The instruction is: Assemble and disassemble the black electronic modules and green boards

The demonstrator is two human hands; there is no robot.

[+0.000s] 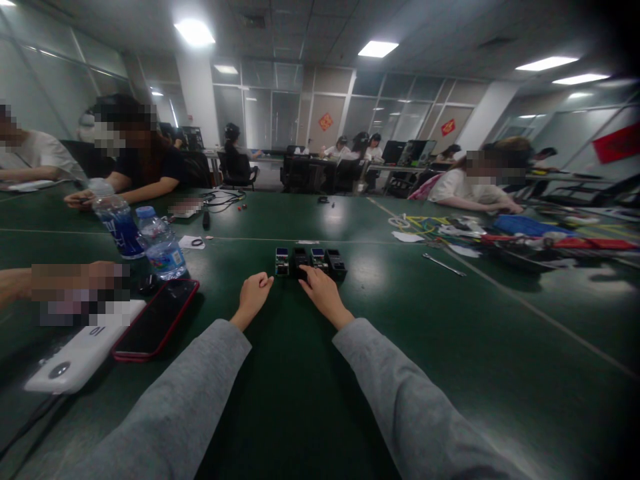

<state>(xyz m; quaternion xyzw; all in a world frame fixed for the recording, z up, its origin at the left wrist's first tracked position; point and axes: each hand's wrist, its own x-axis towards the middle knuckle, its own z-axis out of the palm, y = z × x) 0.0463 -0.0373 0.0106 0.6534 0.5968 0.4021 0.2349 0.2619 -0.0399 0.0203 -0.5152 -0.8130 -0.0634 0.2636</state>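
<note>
A row of several small black box-shaped modules point(310, 261) sits on the green table point(450, 347) in front of me. My right hand point(321, 291) rests just behind the row, its fingertips touching a module near the row's middle. My left hand point(253, 295) lies on the table to the left of the row, fingers curled into a loose fist, holding nothing that I can see. Both arms wear grey sleeves.
A red-cased phone point(156, 319) and a white power bank point(75, 357) lie at my left, beside two water bottles point(161, 243). Another person's hand point(60, 283) rests near them. Tools, cables and parts point(500, 233) clutter the right. Other people sit around the table.
</note>
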